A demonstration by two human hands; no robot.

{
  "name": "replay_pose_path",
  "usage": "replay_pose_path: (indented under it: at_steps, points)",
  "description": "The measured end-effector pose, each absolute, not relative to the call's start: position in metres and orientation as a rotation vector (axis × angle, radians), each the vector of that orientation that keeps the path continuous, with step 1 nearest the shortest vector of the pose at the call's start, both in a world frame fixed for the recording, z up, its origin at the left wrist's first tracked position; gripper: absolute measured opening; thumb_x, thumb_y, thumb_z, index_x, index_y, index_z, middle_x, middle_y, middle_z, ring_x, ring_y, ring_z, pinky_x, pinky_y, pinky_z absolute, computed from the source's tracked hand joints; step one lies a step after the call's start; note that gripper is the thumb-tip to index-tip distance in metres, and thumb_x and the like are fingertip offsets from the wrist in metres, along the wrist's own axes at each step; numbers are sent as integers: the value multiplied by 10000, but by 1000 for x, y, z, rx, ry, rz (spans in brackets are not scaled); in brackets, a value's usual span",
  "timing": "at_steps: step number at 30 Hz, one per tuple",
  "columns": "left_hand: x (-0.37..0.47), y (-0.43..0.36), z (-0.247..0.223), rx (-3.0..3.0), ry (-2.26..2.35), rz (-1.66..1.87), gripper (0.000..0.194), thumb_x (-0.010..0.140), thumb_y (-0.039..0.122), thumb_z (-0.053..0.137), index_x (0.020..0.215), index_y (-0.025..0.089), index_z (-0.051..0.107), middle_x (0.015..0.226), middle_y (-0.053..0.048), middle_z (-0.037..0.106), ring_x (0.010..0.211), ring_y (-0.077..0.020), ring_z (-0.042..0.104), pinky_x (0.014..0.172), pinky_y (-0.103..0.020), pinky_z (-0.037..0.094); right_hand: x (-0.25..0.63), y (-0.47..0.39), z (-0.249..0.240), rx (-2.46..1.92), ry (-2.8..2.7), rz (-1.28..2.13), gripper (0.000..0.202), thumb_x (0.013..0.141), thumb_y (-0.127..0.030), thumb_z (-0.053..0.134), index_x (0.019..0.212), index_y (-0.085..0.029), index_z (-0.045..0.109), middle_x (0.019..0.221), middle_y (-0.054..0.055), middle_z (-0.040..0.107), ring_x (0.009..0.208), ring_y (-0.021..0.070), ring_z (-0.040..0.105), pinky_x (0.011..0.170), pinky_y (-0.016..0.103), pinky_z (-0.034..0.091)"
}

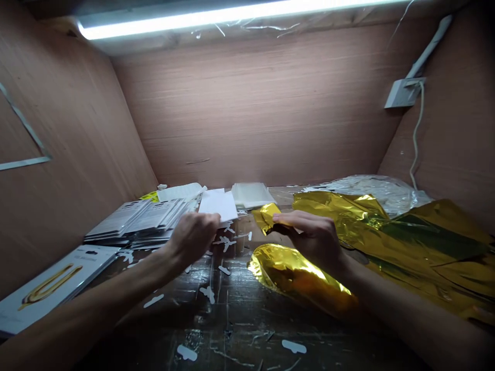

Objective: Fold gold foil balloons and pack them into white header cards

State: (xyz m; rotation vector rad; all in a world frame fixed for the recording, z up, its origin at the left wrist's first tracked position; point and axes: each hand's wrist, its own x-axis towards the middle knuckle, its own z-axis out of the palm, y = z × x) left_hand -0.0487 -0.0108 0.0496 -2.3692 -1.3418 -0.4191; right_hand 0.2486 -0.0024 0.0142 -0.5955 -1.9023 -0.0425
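My right hand (pixel 315 237) is closed on one end of a shiny gold foil piece (pixel 266 216), and a rounded gold foil part (pixel 286 270) hangs or lies just below it. My left hand (pixel 195 234) is closed at the near edge of some white cards (pixel 218 203); its fingertips are hidden, so whether it grips a card is unclear. Behind the foil end sits a stack of clear plastic sleeves (pixel 253 196). To the right of my right hand, a large heap of flat gold foil (pixel 410 242) spreads over the table.
Stacks of packaged cards (pixel 135 219) stand at the left, with a pack showing a gold shape (pixel 56 281) nearer. Small white paper cutouts (pixel 226 242) litter the dark table (pixel 232 324). Clear plastic (pixel 371 188) lies at the back right. Wooden panels (pixel 263 113) enclose the space.
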Motion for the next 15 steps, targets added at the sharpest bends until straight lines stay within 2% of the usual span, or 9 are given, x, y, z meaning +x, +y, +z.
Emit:
replay_pose_path:
  at_steps: [3, 6, 8, 10, 11, 13, 15]
  points:
    - [-10, -55, 27, -2405, -1007, -342, 268, 819, -9, 430, 667, 170, 561, 525, -26, 564, 411, -147, 472, 415, -268, 361, 250, -1, 16, -623, -1817, 40, 147, 921, -193, 708, 1025, -257, 791, 1018, 31, 807, 922, 205, 767, 805, 355, 622]
    - [13, -88, 5, -2541, -752, -400, 209, 849, 20, 502, 728, 175, 574, 613, -32, 610, 483, -182, 554, 403, -296, 391, 246, -2, 12, -467, -2038, 126, 142, 923, -167, 700, 1017, -225, 790, 994, 45, 810, 861, 192, 751, 759, 343, 618]
    - [16, -98, 1, -2648, -696, -557, 201, 952, 177, 536, 757, 182, 582, 634, -31, 617, 525, -186, 584, 435, -306, 428, 240, -4, 8, -310, -2226, 129, 148, 941, -152, 666, 1005, -210, 786, 987, 49, 812, 814, 181, 725, 711, 335, 609]
    - [10, -99, 7, -2771, -605, -765, 281, 983, 319, 544, 731, 196, 567, 601, -15, 592, 523, -172, 569, 458, -301, 436, 234, -6, 5, -207, -2327, 88, 174, 956, -130, 621, 980, -198, 780, 986, 53, 812, 784, 173, 706, 699, 333, 603]
    - [6, -96, 12, -2824, -538, -859, 280, 970, 318, 549, 717, 200, 562, 582, -7, 577, 517, -165, 556, 465, -295, 438, 230, -8, 3, -180, -2345, 69, 187, 961, -121, 602, 967, -194, 774, 985, 52, 813, 781, 169, 704, 716, 336, 604]
    - [-3, -88, 21, -2879, -500, -991, 163, 928, 207, 549, 777, 185, 610, 613, -13, 611, 557, -162, 580, 515, -284, 481, 224, -9, 1, -146, -2365, 72, 174, 970, -135, 593, 967, -189, 758, 995, 47, 812, 804, 161, 712, 794, 346, 609]
    - [-8, -78, 25, -2879, -633, -1054, 87, 902, 181, 578, 909, 164, 664, 754, -46, 704, 704, -184, 665, 661, -296, 567, 218, -9, -1, -105, -2397, 129, 129, 980, -196, 614, 988, -179, 742, 984, 42, 811, 852, 158, 721, 863, 345, 605]
